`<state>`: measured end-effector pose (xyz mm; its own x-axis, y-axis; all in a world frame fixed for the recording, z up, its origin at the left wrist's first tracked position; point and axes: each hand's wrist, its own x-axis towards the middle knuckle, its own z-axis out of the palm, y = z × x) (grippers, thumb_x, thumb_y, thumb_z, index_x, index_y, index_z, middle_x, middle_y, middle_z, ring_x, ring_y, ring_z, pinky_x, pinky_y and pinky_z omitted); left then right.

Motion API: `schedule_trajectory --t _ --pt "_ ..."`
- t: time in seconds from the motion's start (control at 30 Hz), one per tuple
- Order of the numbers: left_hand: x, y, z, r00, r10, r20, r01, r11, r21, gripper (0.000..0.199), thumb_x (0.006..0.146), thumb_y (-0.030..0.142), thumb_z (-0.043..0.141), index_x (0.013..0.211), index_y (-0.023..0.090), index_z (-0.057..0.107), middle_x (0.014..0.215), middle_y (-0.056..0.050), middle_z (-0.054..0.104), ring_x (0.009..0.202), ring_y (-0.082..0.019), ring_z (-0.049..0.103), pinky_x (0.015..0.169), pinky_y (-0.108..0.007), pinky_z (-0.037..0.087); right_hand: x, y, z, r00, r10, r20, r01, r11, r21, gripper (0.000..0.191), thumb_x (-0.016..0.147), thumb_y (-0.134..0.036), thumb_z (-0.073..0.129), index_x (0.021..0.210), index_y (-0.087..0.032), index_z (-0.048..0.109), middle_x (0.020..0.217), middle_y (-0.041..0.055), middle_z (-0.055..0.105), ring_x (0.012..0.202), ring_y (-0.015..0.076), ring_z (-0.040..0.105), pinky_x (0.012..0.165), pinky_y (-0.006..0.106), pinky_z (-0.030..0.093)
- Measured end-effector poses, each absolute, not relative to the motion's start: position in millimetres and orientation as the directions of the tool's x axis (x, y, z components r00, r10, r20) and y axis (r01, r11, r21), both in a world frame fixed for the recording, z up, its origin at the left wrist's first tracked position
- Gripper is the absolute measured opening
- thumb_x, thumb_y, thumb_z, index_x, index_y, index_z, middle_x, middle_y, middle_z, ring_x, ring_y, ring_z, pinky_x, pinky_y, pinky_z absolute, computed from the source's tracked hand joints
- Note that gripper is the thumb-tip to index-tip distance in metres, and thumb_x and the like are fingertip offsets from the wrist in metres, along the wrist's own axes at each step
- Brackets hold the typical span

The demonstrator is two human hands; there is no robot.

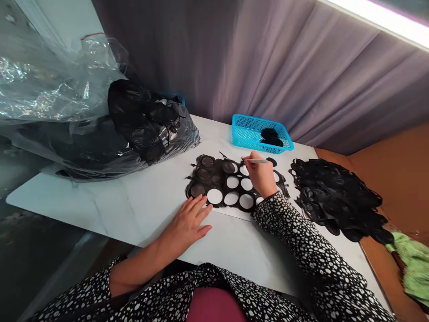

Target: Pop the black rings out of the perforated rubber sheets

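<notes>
A black sheet (pixel 223 182) with rows of round holes lies on a white board. Some holes show white, and dark discs still sit in others at the far left. My left hand (pixel 186 221) rests flat with its fingertips on the sheet's near edge, holding nothing. My right hand (pixel 260 175) grips a slim silver pen-like tool (pixel 256 161), its tip at the sheet's far side. A loose black disc (pixel 271 161) lies just beyond that tip.
A blue plastic basket (pixel 248 127) holds black pieces (pixel 271 137). A heap of black cut-out scrap (pixel 335 199) lies to the right, and a bulging plastic bag of black material (pixel 144 129) lies to the left. A grey curtain (pixel 268 67) hangs behind the white table (pixel 100 201).
</notes>
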<state>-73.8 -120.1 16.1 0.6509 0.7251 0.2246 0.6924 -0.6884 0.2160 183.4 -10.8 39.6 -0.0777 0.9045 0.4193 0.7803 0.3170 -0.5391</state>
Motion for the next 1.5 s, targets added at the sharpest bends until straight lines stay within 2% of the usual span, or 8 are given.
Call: schedule_trajectory --t 0.2,0.33,0.47,0.8,1.07,1.23,1.33,1.5 --pt "-56 -80 34 0.631 0.751 0.194 0.726 -0.66 0.194 0.035 0.097 0.036 0.053 0.124 0.015 0.059 0.132 -0.014 0.058 0.123 -0.029 0.053 0.101 -0.046 0.044 160 -9 36 -0.394 0.869 0.299 0.646 0.493 -0.583 0.011 0.091 -0.018 0.046 0.085 -0.02 0.055 0.091 0.0081 0.067 0.082 0.0207 0.06 0.073 0.031 0.045" --pt "-54 -62 17 0.656 0.74 0.148 0.722 -0.673 0.162 0.048 0.099 0.042 0.048 0.138 0.013 0.049 0.149 -0.015 0.042 0.141 -0.033 0.034 0.112 -0.05 0.033 151 -16 27 -0.432 0.894 0.12 0.494 0.346 -0.798 0.008 0.088 -0.022 0.053 0.08 -0.02 0.055 0.089 0.0043 0.066 0.076 0.0164 0.058 0.067 0.028 0.046" --pt "-59 -64 9 0.652 0.747 0.131 0.728 -0.665 0.167 0.049 0.101 0.045 0.042 0.141 0.017 0.047 0.153 -0.013 0.038 0.143 -0.035 0.029 0.113 -0.053 0.031 156 -12 28 -0.444 0.894 0.052 0.443 0.269 -0.855 0.015 0.086 -0.028 0.058 0.075 -0.018 0.056 0.096 0.0052 0.064 0.083 0.0163 0.058 0.073 0.029 0.046" --pt "-60 -64 10 0.652 0.747 0.132 0.721 -0.664 0.197 0.049 0.1 0.043 0.045 0.141 0.017 0.047 0.153 -0.014 0.038 0.144 -0.036 0.026 0.114 -0.054 0.029 153 -9 27 -0.469 0.877 0.104 0.466 0.346 -0.814 0.016 0.086 -0.021 0.061 0.072 -0.019 0.054 0.092 0.0047 0.061 0.084 0.0176 0.057 0.077 0.032 0.045" --pt "-62 -67 3 0.648 0.744 0.164 0.724 -0.668 0.171 0.047 0.099 0.044 0.046 0.136 0.015 0.052 0.154 -0.019 0.034 0.143 -0.037 0.028 0.113 -0.054 0.03 154 -13 21 -0.578 0.756 0.308 0.655 0.655 -0.377 0.015 0.092 -0.011 0.044 0.091 -0.019 0.056 0.096 0.0111 0.06 0.089 0.0243 0.052 0.081 0.037 0.045" --pt "-56 -60 17 0.637 0.753 0.166 0.741 -0.658 0.138 0.046 0.1 0.05 0.041 0.131 0.019 0.056 0.144 -0.017 0.049 0.135 -0.037 0.041 0.106 -0.056 0.036 194 40 32 -0.145 0.864 0.483 0.848 0.36 -0.39 0.019 0.093 -0.015 0.036 0.086 -0.02 0.052 0.081 0.0073 0.057 0.078 0.0233 0.05 0.072 0.034 0.04" --pt "-43 -40 27 0.617 0.764 0.189 0.755 -0.642 0.132 0.038 0.1 0.044 0.046 0.122 0.017 0.06 0.13 -0.017 0.059 0.126 -0.035 0.051 0.105 -0.054 0.038 188 47 34 -0.267 0.855 0.445 0.786 0.46 -0.412 0.016 0.093 -0.017 0.038 0.087 -0.021 0.053 0.084 0.0079 0.059 0.083 0.0231 0.053 0.075 0.034 0.041" --pt "-31 -12 16 0.619 0.757 0.211 0.749 -0.649 0.131 0.048 0.099 0.043 0.048 0.134 0.01 0.051 0.145 -0.02 0.047 0.137 -0.033 0.041 0.11 -0.05 0.034 162 39 25 -0.475 0.851 0.222 0.57 0.49 -0.66 0.008 0.089 -0.018 0.05 0.083 -0.02 0.055 0.088 0.0052 0.065 0.079 0.0181 0.057 0.072 0.03 0.044"
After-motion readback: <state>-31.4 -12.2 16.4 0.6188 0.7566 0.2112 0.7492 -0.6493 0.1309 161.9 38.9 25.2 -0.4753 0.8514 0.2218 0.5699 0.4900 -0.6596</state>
